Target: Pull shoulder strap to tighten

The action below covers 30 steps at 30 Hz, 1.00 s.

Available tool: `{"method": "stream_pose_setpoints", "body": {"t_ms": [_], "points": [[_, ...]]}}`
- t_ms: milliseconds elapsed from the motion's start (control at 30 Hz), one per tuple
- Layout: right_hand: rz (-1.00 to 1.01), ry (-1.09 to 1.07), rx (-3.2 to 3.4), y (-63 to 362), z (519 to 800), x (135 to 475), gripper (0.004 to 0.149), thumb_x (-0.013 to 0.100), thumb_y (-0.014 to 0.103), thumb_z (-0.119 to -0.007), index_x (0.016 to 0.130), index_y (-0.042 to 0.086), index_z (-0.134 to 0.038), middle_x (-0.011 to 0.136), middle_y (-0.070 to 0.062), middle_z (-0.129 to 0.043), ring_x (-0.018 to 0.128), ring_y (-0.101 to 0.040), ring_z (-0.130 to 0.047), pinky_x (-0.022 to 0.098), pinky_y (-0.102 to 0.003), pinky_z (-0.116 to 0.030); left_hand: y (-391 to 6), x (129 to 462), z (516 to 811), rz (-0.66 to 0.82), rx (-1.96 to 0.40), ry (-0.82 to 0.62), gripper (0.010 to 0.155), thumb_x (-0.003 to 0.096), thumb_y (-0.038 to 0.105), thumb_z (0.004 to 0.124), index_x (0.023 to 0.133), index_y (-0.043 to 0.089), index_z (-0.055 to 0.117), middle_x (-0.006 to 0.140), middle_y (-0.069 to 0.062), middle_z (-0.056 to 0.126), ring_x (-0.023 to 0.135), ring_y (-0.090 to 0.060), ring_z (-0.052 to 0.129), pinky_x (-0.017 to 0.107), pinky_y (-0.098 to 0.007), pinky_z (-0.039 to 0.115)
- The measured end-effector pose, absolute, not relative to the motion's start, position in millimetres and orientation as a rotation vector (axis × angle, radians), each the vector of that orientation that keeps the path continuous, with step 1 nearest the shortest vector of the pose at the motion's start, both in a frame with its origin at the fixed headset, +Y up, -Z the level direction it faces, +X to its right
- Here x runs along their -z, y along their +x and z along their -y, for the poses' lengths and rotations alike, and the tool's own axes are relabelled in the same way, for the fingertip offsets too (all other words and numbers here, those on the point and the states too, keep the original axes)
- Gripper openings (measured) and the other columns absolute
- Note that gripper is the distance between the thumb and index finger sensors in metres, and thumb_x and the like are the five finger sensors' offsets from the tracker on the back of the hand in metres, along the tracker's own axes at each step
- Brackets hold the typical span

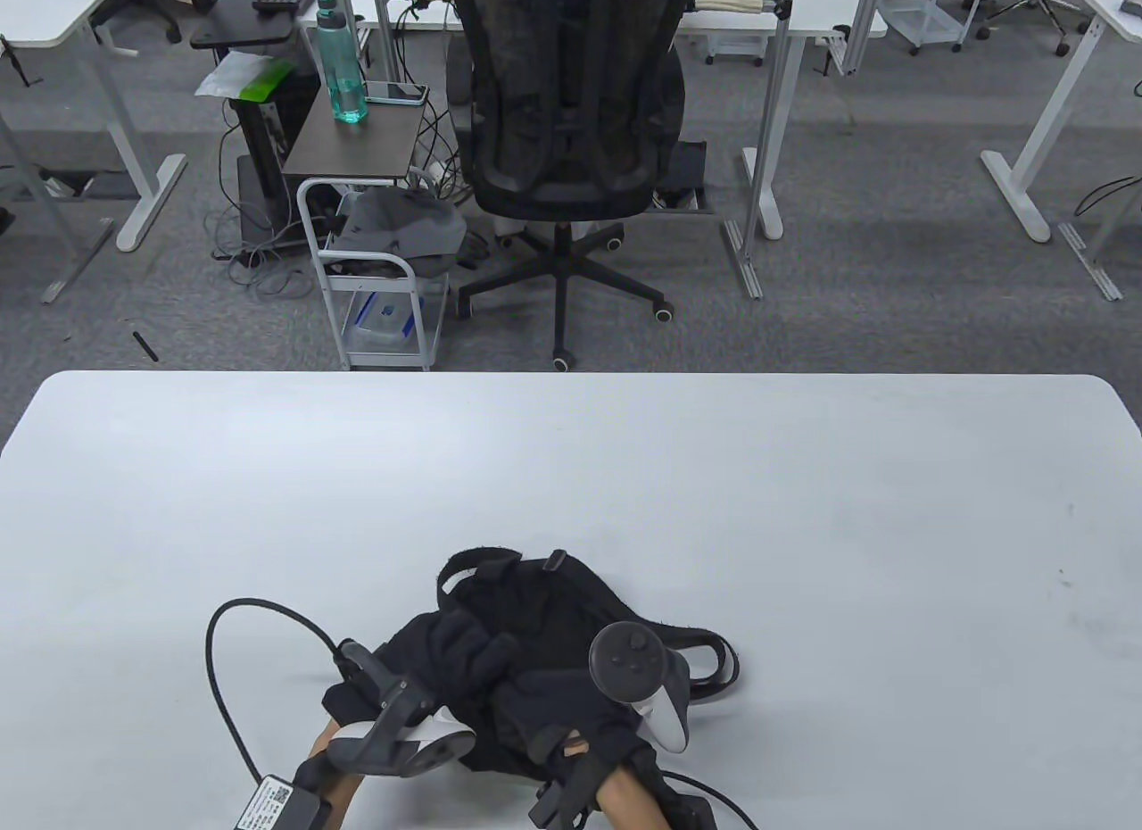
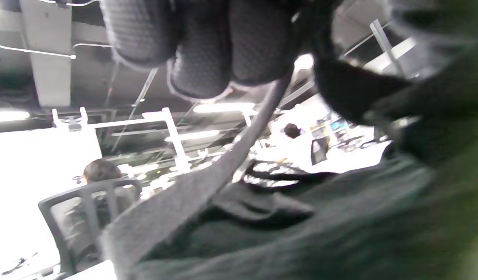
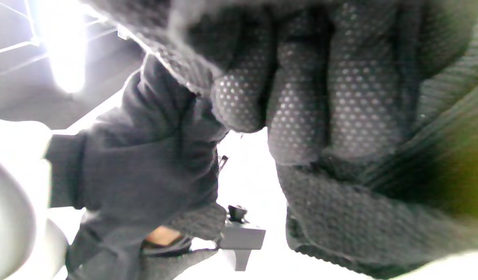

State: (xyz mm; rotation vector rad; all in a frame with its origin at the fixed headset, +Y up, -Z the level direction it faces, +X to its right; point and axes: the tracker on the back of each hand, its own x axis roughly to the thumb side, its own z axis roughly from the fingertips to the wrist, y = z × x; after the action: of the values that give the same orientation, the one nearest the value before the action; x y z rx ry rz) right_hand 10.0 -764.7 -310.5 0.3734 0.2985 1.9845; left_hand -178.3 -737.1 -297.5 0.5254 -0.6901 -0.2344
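Both hands' fingers (image 2: 208, 50) curl around a black bag's (image 1: 535, 616) strap (image 2: 223, 163) (trackers (image 1: 629, 660) hide much).

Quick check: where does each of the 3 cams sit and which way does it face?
Table view: overhead, looking down at the white table; left hand and right hand on the black bag.
Left wrist view: low, tilted up along a strap; left fingertips on top.
Right wrist view: pressed close; right fingers on black fabric.
Shared: the bag, in all three.
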Motion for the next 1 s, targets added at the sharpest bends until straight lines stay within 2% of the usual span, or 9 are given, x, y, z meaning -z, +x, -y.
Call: {"method": "stream_pose_setpoints", "body": {"t_ms": [200, 300, 367, 433, 500, 600, 800, 1000], "points": [[-0.341, 0.377, -1.969, 9, 769, 312, 0.038, 0.045, 0.032, -0.083, 0.06, 0.002, -0.101, 0.052, -0.019, -0.108, 0.039, -0.038, -0.106, 0.045, -0.057, -0.079, -191, 304, 737, 0.63, 0.219, 0.495, 0.064, 0.0295, 0.047, 0.057, 0.093, 0.041, 0.063, 0.069, 0.015, 0.093, 0.076, -0.013, 0.092, 0.059, -0.034, 0.08], [-0.391, 0.375, -1.961, 11, 771, 311, 0.045, 0.043, 0.026, -0.085, 0.078, -0.001, -0.089, 0.074, -0.026, -0.095, 0.059, -0.046, -0.097, 0.052, -0.063, -0.07, -186, 296, 735, 0.648, 0.289, 0.532, 0.064, 0.0306, 0.048, 0.057, 0.093, 0.038, 0.063, 0.069, 0.016, 0.093, 0.076, -0.012, 0.093, 0.059, -0.033, 0.081], [-0.404, 0.358, -1.927, 13, 772, 313, 0.053, 0.044, 0.031, -0.085, 0.084, -0.003, -0.083, 0.081, -0.028, -0.089, 0.066, -0.049, -0.091, 0.054, -0.065, -0.067, -181, 290, 732, 0.685, 0.266, 0.546, 0.063, 0.0307, 0.048, 0.059, 0.093, 0.038, 0.063, 0.069, 0.015, 0.092, 0.076, -0.012, 0.093, 0.059, -0.033, 0.081], [-0.402, 0.342, -1.893, 14, 774, 314, 0.052, 0.045, 0.035, -0.084, 0.081, -0.002, -0.086, 0.078, -0.027, -0.092, 0.063, -0.048, -0.094, 0.053, -0.064, -0.069, -175, 283, 731, 0.724, 0.229, 0.569, 0.063, 0.0306, 0.048, 0.059, 0.093, 0.037, 0.064, 0.069, 0.015, 0.093, 0.076, -0.012, 0.093, 0.059, -0.033, 0.081], [-0.383, 0.337, -1.885, 14, 774, 314, 0.047, 0.046, 0.038, -0.082, 0.072, 0.001, -0.093, 0.067, -0.023, -0.1, 0.054, -0.044, -0.1, 0.049, -0.061, -0.074, -166, 277, 731, 0.761, 0.229, 0.587, 0.064, 0.0305, 0.048, 0.059, 0.093, 0.037, 0.064, 0.069, 0.015, 0.093, 0.075, -0.013, 0.093, 0.059, -0.034, 0.081], [-0.339, 0.334, -1.911, 15, 772, 313, 0.04, 0.046, 0.032, -0.082, 0.063, 0.0, -0.098, 0.056, -0.022, -0.105, 0.042, -0.04, -0.104, 0.045, -0.059, -0.078, -161, 275, 736, 0.782, 0.3, 0.6, 0.064, 0.0302, 0.048, 0.056, 0.093, 0.038, 0.063, 0.069, 0.016, 0.092, 0.075, -0.011, 0.093, 0.059, -0.033, 0.081], [-0.354, 0.353, -1.954, 9, 772, 313, 0.038, 0.046, 0.032, -0.08, 0.059, 0.001, -0.099, 0.049, -0.018, -0.107, 0.037, -0.037, -0.106, 0.043, -0.056, -0.081, -170, 291, 743, 0.754, 0.232, 0.522, 0.065, 0.029, 0.048, 0.053, 0.093, 0.044, 0.059, 0.071, 0.015, 0.091, 0.078, -0.013, 0.091, 0.06, -0.034, 0.079], [-0.416, 0.369, -1.932, 9, 775, 313, 0.038, 0.047, 0.031, -0.079, 0.058, 0.001, -0.099, 0.049, -0.019, -0.107, 0.037, -0.037, -0.105, 0.043, -0.056, -0.08, -189, 307, 743, 0.643, 0.233, 0.481, 0.065, 0.0286, 0.048, 0.053, 0.093, 0.046, 0.059, 0.072, 0.015, 0.09, 0.078, -0.013, 0.09, 0.061, -0.035, 0.079]]}}
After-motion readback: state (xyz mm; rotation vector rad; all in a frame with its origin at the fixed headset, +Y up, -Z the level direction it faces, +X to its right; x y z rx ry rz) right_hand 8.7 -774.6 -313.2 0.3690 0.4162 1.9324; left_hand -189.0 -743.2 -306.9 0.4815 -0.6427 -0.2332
